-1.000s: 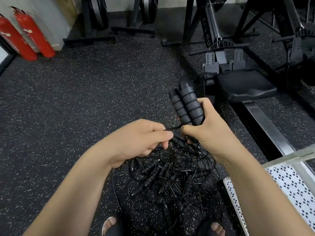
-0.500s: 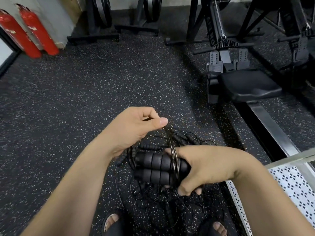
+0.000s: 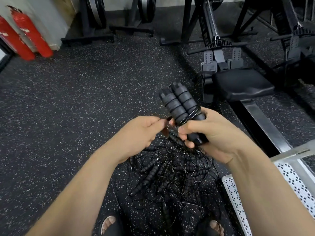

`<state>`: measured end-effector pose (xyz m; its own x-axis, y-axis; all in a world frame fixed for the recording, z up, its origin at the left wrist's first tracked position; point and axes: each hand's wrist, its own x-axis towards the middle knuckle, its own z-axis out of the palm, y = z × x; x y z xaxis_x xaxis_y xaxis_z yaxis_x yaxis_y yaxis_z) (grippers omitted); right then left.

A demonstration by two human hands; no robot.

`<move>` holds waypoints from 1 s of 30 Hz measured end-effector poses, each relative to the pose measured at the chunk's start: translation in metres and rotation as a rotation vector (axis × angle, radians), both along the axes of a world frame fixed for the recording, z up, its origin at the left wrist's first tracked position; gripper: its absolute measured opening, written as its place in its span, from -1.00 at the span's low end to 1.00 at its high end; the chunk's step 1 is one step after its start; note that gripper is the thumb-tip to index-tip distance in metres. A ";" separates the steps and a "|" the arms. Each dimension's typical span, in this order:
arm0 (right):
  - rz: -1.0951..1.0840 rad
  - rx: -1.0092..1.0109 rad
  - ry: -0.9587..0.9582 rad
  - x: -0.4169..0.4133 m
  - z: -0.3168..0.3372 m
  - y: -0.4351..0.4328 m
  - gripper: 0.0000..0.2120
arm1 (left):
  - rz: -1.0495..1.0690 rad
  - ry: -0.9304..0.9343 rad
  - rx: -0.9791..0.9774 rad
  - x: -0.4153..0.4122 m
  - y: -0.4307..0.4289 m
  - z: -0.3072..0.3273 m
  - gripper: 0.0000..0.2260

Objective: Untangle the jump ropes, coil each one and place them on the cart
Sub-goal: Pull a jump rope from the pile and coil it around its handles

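My right hand (image 3: 209,133) grips two black ribbed jump rope handles (image 3: 179,103) side by side, their ends pointing up and away from me. Thin black cord is wound several times around the pair just above my fingers. My left hand (image 3: 141,132) pinches the cord close beside the handles. Below both hands a tangled pile of black jump ropes (image 3: 170,174) with several more handles lies on the speckled rubber floor. The cart (image 3: 289,176), a white perforated metal shelf, shows at the lower right edge.
A rowing machine with a black seat (image 3: 242,84) and steel rail (image 3: 262,123) stands to the right. Two red fire extinguishers (image 3: 29,34) lean at the far left wall. Weight racks stand at the back. My sandalled feet (image 3: 110,223) flank the pile.
My right hand has swung the handles from lying sideways back to pointing up. More cord now circles them. My left hand stays beside them on the cord.
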<state>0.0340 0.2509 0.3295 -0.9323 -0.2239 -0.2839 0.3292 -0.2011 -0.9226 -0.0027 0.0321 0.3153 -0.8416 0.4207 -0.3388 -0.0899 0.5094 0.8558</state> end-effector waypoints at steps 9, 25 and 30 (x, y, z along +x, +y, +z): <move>-0.032 0.737 -0.048 -0.004 -0.021 -0.002 -0.59 | -0.064 0.075 -0.108 0.005 -0.002 0.011 -0.68; 0.613 -0.082 0.077 0.015 0.006 -0.005 -0.39 | 0.062 -0.058 0.420 -0.006 -0.014 0.003 -0.66; 0.242 -0.184 0.124 0.002 -0.004 -0.010 -0.46 | 0.263 -0.052 0.235 -0.005 -0.004 -0.005 -0.71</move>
<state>0.0358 0.2410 0.3259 -0.8706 -0.4807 -0.1052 0.2750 -0.2980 -0.9141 -0.0079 0.0280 0.3101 -0.9156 0.2629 -0.3043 -0.2389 0.2530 0.9375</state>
